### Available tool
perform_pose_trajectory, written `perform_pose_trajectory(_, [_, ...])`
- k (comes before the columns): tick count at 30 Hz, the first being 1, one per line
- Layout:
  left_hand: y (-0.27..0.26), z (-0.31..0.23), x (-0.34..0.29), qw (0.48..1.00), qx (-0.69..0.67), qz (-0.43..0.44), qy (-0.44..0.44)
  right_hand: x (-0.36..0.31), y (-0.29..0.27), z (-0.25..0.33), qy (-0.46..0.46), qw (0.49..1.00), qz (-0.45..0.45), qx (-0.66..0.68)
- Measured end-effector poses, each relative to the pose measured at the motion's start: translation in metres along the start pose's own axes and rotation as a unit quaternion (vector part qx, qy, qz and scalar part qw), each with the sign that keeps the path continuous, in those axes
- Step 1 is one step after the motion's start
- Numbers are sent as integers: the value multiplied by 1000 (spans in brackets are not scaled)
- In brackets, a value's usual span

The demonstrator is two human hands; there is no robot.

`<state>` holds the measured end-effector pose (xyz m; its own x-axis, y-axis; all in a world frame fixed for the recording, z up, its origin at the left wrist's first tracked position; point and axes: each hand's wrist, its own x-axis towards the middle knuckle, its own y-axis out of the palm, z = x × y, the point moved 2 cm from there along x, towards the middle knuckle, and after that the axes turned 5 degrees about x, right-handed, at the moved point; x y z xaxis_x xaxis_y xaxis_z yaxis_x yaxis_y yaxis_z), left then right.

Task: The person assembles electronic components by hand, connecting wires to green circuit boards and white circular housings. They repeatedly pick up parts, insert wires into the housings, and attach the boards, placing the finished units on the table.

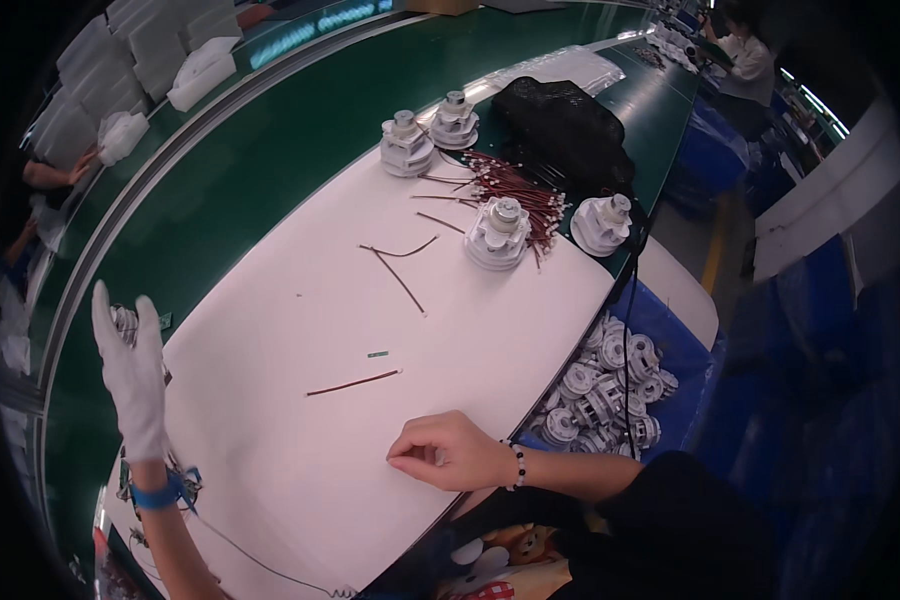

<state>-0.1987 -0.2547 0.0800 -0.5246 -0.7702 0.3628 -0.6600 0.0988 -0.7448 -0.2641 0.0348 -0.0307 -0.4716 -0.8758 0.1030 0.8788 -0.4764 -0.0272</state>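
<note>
My left hand (132, 380), in a white glove, reaches over the green surface on the left, its thumb and fingers stretched apart. Between and behind them shows a white round part (123, 322), with a small green board (166, 320) just right of the thumb; whether the hand touches the part is unclear. Bare and curled, my right hand (450, 450) is over the near edge of the white board (270, 480), thumb and fingertips together; anything pinched there is hidden. Beyond it lie a dark red cable (354, 383) and a small green strip (378, 354).
White motor-like assemblies (497, 235) stand around a heap of red cables (515, 190), before a black bag (560, 130). A blue-lined bin (685, 400) at right holds several white parts (600, 390). A coiled cord (270, 572) runs near me. Another person (745, 65) sits far right.
</note>
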Motion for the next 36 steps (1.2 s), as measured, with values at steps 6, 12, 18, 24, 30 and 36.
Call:
perform_pose_trajectory(6, [-103, -62, -181, 955, 9, 115, 273, 12, -15, -1, -43, 984, 173, 13])
perform_pose_trajectory(12, [-153, -14, -250, 946, 106, -190, 241, 57, -162, 25, -226, 804, -334, -437])
perform_pose_trajectory(18, [-179, 23, -285, 856, 246, -411, 194, 77, -159, 28, -91, 883, -196, -416])
perform_pose_trajectory(24, [-180, 57, -306, 931, 98, -334, 110, 67, -180, 14, -104, 857, -187, -468])
perform_pose_trajectory(30, [-182, 73, -312, 955, 34, -279, 92, 42, -144, 46, -144, 881, -215, -396])
perform_pose_trajectory(36, [-153, 36, -284, 973, -80, -171, 135, 26, -35, 75, -214, 924, -93, -303])
